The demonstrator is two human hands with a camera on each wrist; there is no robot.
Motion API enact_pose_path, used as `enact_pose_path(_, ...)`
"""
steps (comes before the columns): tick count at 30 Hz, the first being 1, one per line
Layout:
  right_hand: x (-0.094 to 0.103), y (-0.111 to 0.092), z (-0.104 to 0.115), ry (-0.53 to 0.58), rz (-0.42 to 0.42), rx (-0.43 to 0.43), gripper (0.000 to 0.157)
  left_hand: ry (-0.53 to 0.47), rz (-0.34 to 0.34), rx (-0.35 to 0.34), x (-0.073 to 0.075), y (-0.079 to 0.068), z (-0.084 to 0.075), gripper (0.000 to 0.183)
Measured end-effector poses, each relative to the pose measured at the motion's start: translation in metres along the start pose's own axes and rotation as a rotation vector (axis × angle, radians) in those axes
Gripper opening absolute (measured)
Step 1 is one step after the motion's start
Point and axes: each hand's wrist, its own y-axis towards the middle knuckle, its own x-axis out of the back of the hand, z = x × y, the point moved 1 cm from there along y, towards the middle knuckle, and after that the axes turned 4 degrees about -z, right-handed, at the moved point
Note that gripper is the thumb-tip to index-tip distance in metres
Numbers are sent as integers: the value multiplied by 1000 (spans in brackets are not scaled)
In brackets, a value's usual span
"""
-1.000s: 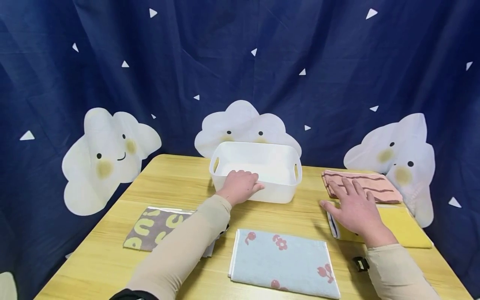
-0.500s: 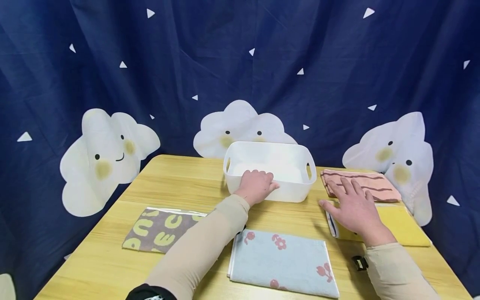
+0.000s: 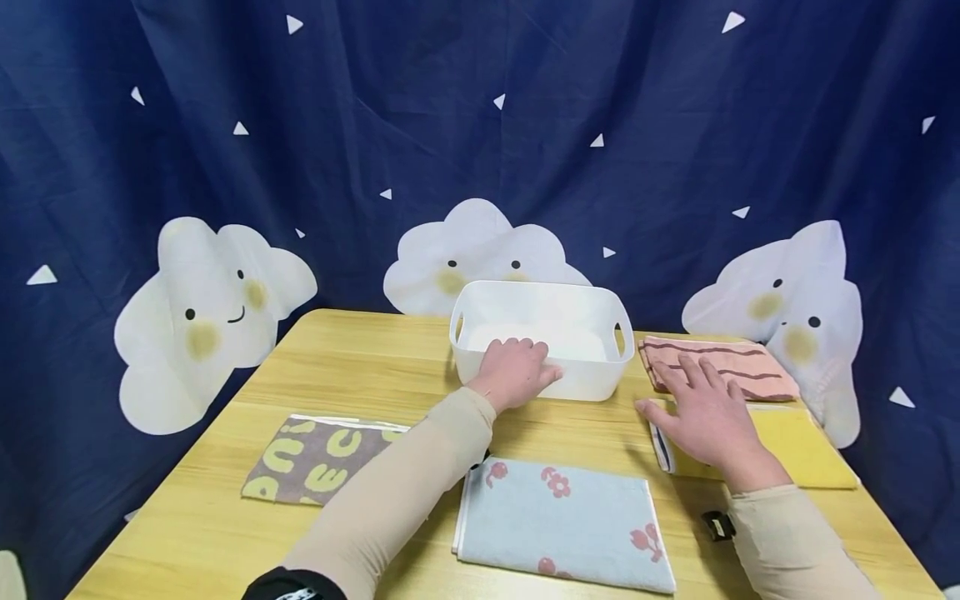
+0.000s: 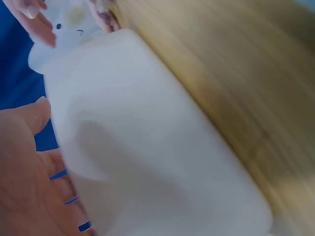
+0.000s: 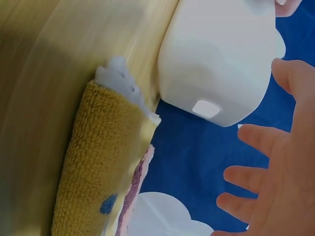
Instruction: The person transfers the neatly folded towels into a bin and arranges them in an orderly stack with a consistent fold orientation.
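Note:
A white plastic storage bin (image 3: 581,382) with handle slots at both ends stands near the far edge of the table. My left hand (image 3: 513,373) grips its near rim, fingers hooked over the edge; the left wrist view shows the hand (image 4: 22,172) along that rim, beside the bin's outer wall (image 4: 147,128). My right hand (image 3: 708,417) hovers with spread fingers over a folded yellow towel (image 3: 806,450), holding nothing. Behind the yellow one lies a folded pink towel (image 3: 765,379) with dark wavy stripes, partly covered by the right fingertips in the head view.
A folded light-blue towel (image 3: 555,525) with pink flowers lies at the front middle of the wooden table (image 3: 187,508). On the left is a grey towel (image 3: 318,462) with yellow letters, partly behind the left forearm. A navy curtain (image 3: 480,150) with clouds hangs behind.
My left hand has slid the bin to the right, mostly between the two earlier frames, and it hardly moves since. The right hand stays in place above the yellow towel.

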Motion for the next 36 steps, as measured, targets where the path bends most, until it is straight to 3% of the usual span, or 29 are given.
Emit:
enact_pose_path(7,6,-4,7,52,-55,48,69,-12,-130,-47,26,-33,13,55)
enact_pose_path(10,12,-7,11,79,-30,56,62,-32,-167,-50,36,-52,20,53)
enact_pose_path(13,16,-12,15,119,49,56,52,-61,-171,-45,42,-72,27,52)
enact_pose_path(17,14,-20,19,186,242,61,34,-82,-58,-21,38,-101,36,49)
enact_pose_path(20,7,-29,21,216,400,75,34,-83,96,4,27,-120,39,48)
enact_pose_path(24,-2,-40,25,248,506,108,38,-92,245,26,12,-136,36,51)
enact_pose_path(28,-10,-44,31,254,516,103,42,-84,281,27,0,-144,30,52)
enact_pose_path(36,-18,-47,39,136,550,-62,46,-100,216,21,-9,-152,23,49)
